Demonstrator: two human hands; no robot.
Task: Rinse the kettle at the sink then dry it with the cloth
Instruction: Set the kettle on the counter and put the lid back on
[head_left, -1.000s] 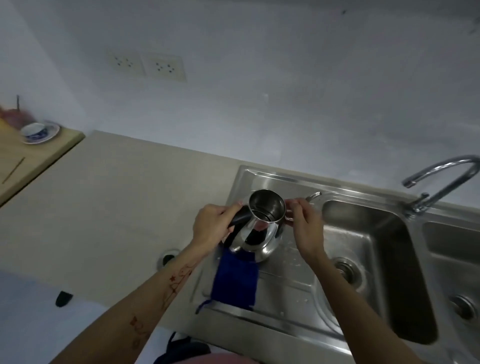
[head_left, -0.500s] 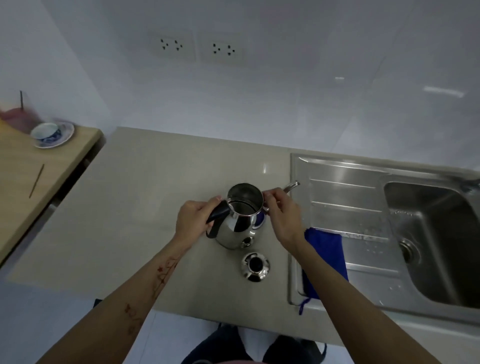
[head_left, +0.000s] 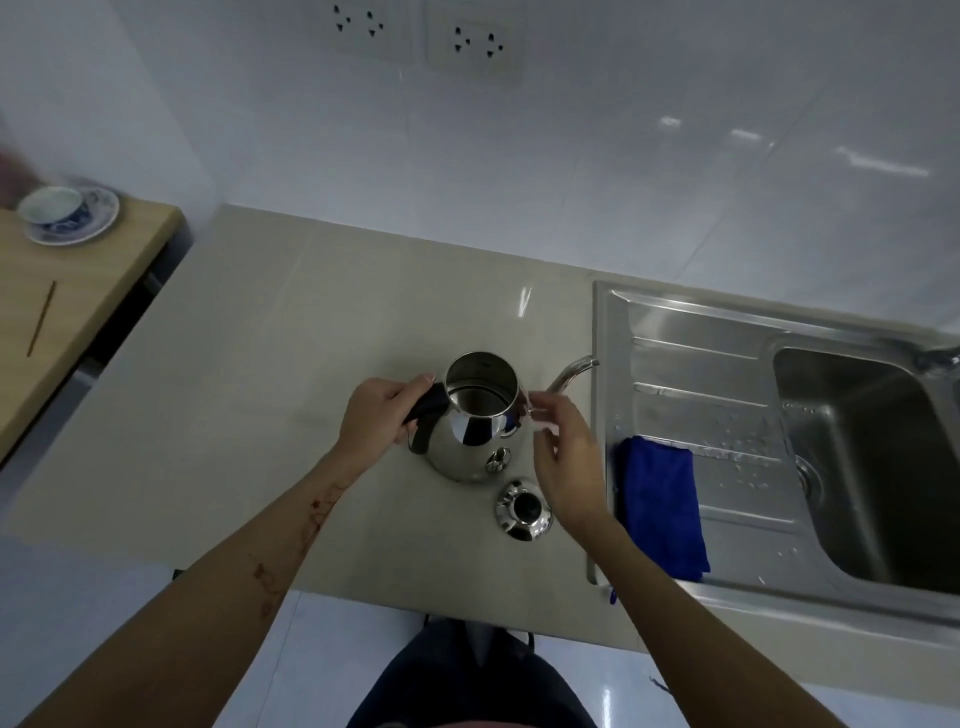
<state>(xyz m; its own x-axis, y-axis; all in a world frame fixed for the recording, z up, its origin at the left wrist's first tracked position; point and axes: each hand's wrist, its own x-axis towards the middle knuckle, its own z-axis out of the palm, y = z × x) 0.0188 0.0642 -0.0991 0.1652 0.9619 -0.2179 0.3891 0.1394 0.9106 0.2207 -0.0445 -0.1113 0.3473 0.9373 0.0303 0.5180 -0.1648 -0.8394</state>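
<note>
View from a head cam, looking down at a beige countertop (head_left: 322, 364) w/ a steel sink (head_left: 727, 597) set into its right side. Nearest the viewer: two bare forearms reach in from the bottom, dark trousers visible between them. Just past the wrists, a shiny metal lid (head_left: 522, 510) w/ a black knob lies on the counter, apart from the kettle. Right of it, a blue cloth (head_left: 662, 506) lies folded on the sink's ribbed drainboard, near its front left corner. Next, the kettle (head_left: 475, 431): polished steel, upright on the counter, mouth open, thin spout pointing right toward the sink. The left hand (head_left: 376, 415) is wrapped around the kettle's black handle, fingers closed on it. The right hand (head_left: 563, 452) is at the kettle's right side near the spout base, fingers loosely curled; blurred, so can't tell if it touches or grips. Further right, the basin w/ water droplets on the drainboard beside it. Far left, a wooden table (head_left: 78, 291) carries a blue-and-white cup on a saucer (head_left: 70, 213) & a thin stick. At the back, a white wall w/ two sockets (head_left: 423, 39).
</note>
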